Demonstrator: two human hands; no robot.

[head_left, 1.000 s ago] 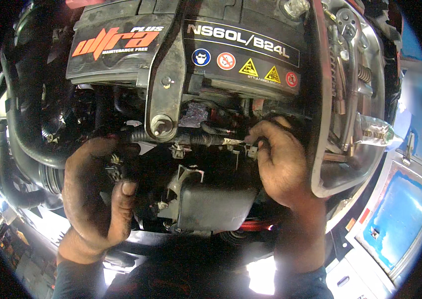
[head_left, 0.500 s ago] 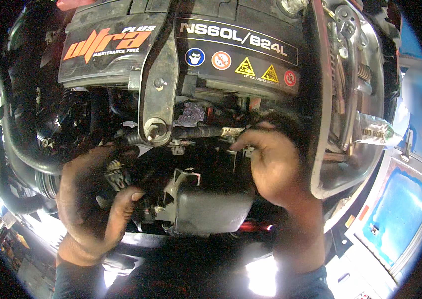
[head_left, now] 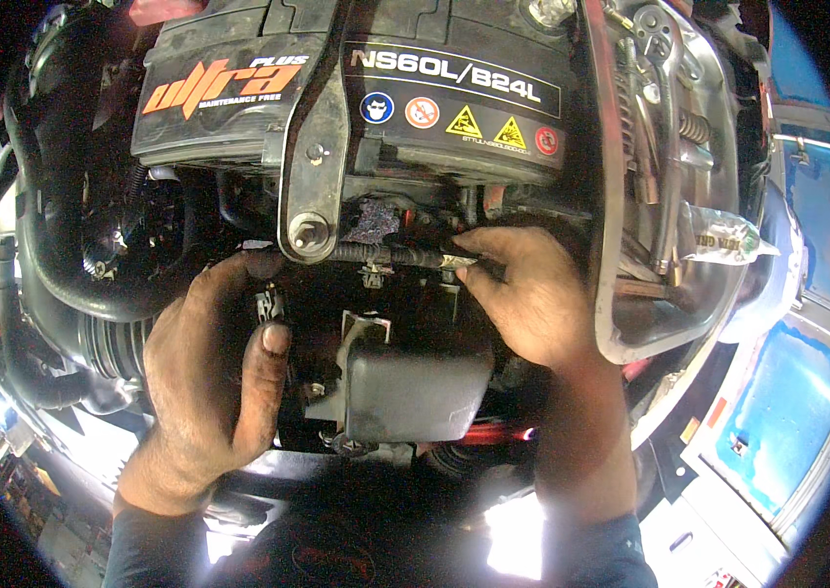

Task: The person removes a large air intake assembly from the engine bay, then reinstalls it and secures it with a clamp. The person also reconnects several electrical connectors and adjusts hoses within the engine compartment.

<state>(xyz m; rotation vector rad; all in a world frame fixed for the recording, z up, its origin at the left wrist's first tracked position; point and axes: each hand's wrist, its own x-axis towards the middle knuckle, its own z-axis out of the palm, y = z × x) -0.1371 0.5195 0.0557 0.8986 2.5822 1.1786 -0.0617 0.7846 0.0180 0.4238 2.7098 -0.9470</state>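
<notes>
A dark, ribbed wiring harness runs crosswise below the car battery. My right hand pinches its right end between thumb and forefinger, at a pale band. My left hand is at the harness's left side, fingers stretched toward it and thumb apart. The fingertips are in shadow, so whether they touch the harness is unclear. By the left thumb is a small metallic-looking connector. A metal bracket with a bolt comes down over the battery's front and ends just above the harness.
Right of the battery, a metal tray holds a ratchet, several other tools and a foil tube. A black box-shaped cover sits between my forearms. Thick black hoses curve along the left. Blue-and-white panels stand at far right.
My right hand has moved left and its thumb and forefinger have closed on the harness end. My left hand has shifted slightly right, its thumb now straighter. The view has shifted a little.
</notes>
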